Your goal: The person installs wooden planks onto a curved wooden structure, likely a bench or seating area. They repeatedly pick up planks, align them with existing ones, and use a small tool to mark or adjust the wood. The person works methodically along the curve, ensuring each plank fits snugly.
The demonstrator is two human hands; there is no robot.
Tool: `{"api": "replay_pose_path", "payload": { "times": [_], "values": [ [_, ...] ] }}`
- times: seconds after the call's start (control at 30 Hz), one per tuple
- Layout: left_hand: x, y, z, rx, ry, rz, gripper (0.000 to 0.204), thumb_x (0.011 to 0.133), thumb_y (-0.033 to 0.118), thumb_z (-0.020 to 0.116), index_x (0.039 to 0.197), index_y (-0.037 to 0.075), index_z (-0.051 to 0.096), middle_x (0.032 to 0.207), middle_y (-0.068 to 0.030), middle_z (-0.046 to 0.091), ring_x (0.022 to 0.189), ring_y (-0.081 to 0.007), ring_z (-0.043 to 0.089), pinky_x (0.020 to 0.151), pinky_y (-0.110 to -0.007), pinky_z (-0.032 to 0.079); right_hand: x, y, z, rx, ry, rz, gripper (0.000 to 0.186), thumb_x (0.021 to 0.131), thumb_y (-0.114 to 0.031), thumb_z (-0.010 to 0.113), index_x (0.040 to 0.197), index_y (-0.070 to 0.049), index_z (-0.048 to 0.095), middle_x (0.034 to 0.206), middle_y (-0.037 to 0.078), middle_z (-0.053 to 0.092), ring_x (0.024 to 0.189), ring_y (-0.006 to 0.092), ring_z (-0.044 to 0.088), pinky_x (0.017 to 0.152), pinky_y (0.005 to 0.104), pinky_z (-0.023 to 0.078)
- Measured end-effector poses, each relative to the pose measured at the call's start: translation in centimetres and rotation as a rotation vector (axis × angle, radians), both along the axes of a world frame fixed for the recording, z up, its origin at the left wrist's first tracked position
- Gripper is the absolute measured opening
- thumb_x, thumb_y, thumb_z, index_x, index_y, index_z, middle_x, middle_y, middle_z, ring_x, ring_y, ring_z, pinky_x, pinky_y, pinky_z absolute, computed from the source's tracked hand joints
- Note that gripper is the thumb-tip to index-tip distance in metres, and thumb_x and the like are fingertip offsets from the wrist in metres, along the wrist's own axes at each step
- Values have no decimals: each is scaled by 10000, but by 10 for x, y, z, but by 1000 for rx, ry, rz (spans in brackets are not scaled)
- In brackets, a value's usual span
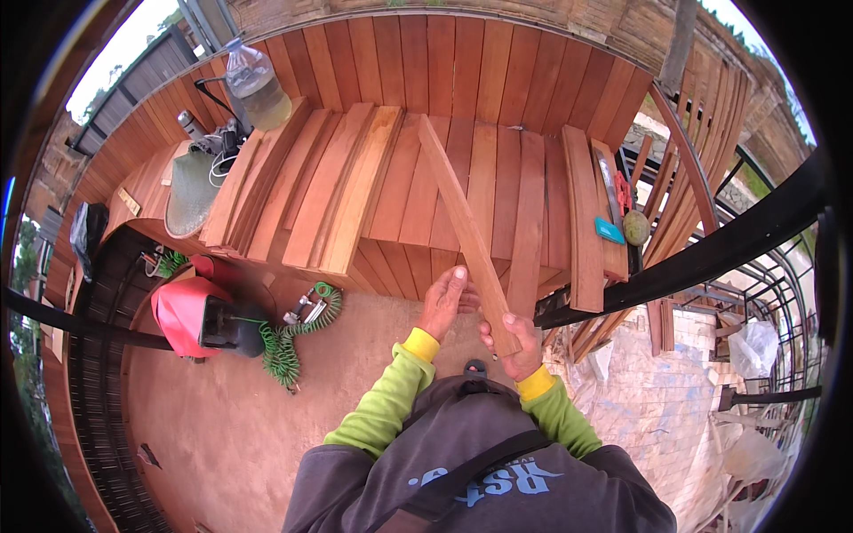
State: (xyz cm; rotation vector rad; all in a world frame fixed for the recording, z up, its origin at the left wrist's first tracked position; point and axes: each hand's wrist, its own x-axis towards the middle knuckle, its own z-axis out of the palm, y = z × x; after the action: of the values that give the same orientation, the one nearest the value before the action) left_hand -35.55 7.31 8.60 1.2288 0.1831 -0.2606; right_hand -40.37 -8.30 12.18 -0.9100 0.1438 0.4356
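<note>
A long reddish-brown wooden plank [464, 209] slants up and away from me, its far end over the slatted bench [418, 226]. My right hand [520, 345] is closed round its near end, with the thumb on top. My left hand [444, 304] is just left of the plank, thumb raised and fingers apart, not wrapped round it. Whether its fingertips touch the plank's edge I cannot tell. Several loose planks [330, 191] lie on the bench to the left, and more boards [584, 218] lie at the right.
A plastic water jug [258, 89] and a grey-green bucket [197, 191] stand at the left. On the floor are a red cover [188, 311] and a green coiled hose [281, 355]. A saw [611, 182] and a teal box [609, 231] lie right. A black rail [711, 244] curves there.
</note>
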Motion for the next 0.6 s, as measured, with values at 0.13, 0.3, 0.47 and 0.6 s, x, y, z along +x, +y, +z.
{"api": "replay_pose_path", "payload": {
  "times": [0.13,0.3,0.47,0.6],
  "values": [
    [22,4,15,-131,30,-25,568,889,550,505,1109,26,480,907,-109,610,773,-194,632,684,-328,532,-5,7,-19,-408,-212,31,563,773,-343,612,1134,80,525,868,92,567,746,111,519,639,206,404],
    [51,25,38,-318,46,19,561,852,562,557,1053,45,471,885,-124,590,729,-203,629,626,-349,547,-6,22,-28,-1023,-674,-30,684,680,-330,701,1193,77,503,1001,185,597,878,251,595,795,332,470],
    [69,58,50,-564,-16,107,579,841,526,595,1108,21,495,821,-91,578,738,-175,604,676,-330,527,-7,31,-41,-1337,-805,54,770,678,-360,725,1257,54,430,1024,259,594,923,376,603,805,419,488],
    [68,70,54,-496,-158,105,524,885,474,552,1163,35,485,849,-86,584,797,-183,596,734,-333,509,-13,20,-81,-1492,-797,108,794,686,-381,727,1284,26,399,1059,283,587,960,418,595,818,442,487]
  ]
}}
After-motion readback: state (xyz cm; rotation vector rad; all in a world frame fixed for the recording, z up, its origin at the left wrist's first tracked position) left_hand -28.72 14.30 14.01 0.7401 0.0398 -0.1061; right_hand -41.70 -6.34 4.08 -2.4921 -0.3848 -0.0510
